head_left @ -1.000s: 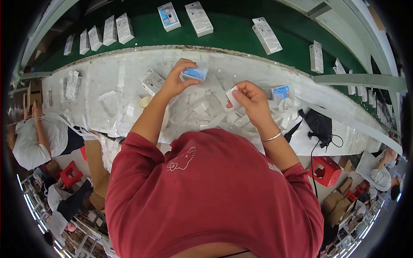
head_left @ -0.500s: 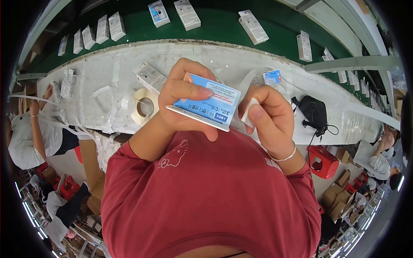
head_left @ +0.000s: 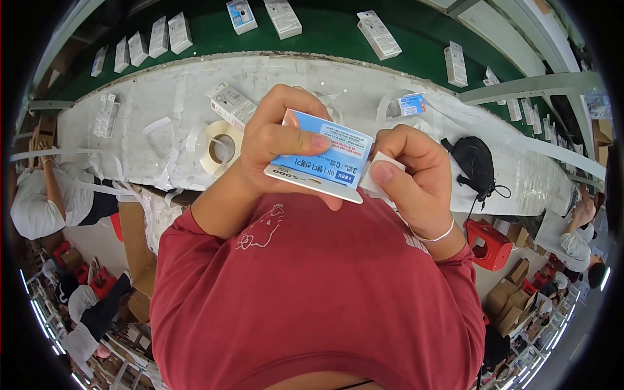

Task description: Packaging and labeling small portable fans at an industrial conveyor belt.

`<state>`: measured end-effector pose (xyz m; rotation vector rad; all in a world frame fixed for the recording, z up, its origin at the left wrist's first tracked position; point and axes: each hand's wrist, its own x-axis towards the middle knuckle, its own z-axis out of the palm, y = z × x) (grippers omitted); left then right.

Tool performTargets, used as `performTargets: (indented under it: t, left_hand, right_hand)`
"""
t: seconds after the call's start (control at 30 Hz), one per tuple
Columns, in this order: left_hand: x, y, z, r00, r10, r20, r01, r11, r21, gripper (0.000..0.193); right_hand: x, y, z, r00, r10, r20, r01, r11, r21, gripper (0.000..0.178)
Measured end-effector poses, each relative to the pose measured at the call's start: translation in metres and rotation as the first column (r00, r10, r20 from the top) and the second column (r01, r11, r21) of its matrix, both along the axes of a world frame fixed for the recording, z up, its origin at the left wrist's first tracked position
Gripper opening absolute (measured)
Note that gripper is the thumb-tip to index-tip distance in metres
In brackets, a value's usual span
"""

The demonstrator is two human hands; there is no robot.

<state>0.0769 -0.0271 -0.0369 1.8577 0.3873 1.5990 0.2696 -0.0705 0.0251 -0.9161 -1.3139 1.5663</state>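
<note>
A blue and white product box (head_left: 325,156) is gripped by my left hand (head_left: 276,143), thumb across its printed blue face and fingers behind it. The box tilts, so one white edge shows along the bottom. Close against its right end, my right hand (head_left: 416,179) pinches a small white piece of paper or sticker (head_left: 385,170) between thumb and bent forefinger. Whether that piece touches the box I cannot tell. Behind my left forearm lies a roll of pale tape or labels (head_left: 221,148), and a white box (head_left: 231,104) rests just beyond it.
Several white boxes stand on a green conveyor (head_left: 325,39) past the white table (head_left: 175,84). Another blue box (head_left: 411,104) and a black pouch with a cord (head_left: 474,166) lie on the right. A red stool (head_left: 487,245) is below. A co-worker (head_left: 49,201) sits at left.
Both hands have shifted slightly right, and the box has tipped so its lower white edge shows more. The white piece in my right hand now faces up flatter. The co-worker's hands at left moved.
</note>
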Motion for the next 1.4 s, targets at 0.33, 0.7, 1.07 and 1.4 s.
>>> performTargets:
  t: [0.33, 0.7, 1.07, 1.4]
  left_hand:
    - [-0.009, 0.004, -0.01, 1.0, 0.006, -0.006, -0.007, 0.997, -0.074, 0.027]
    - [-0.006, 0.037, -0.03, 0.995, 0.064, -0.083, -0.051, 0.988, 0.145, 0.044]
    - [0.007, 0.038, -0.021, 0.994, 0.066, 0.09, -0.077, 0.989, 0.129, 0.038]
    - [-0.004, 0.042, -0.019, 0.996, 0.064, -0.058, -0.057, 0.991, 0.124, 0.045]
  right_hand:
    - [-0.008, 0.011, -0.011, 0.995, -0.027, 0.098, 0.025, 0.999, 0.031, 0.007]
    - [-0.004, 0.052, -0.042, 0.952, -0.06, 0.302, -0.015, 0.971, 0.24, 0.015]
    - [-0.002, 0.052, -0.044, 0.994, 0.056, 0.093, -0.047, 0.994, -0.103, 0.026]
    - [-0.002, 0.06, -0.046, 1.0, -0.002, -0.021, -0.002, 0.978, -0.21, 0.027]
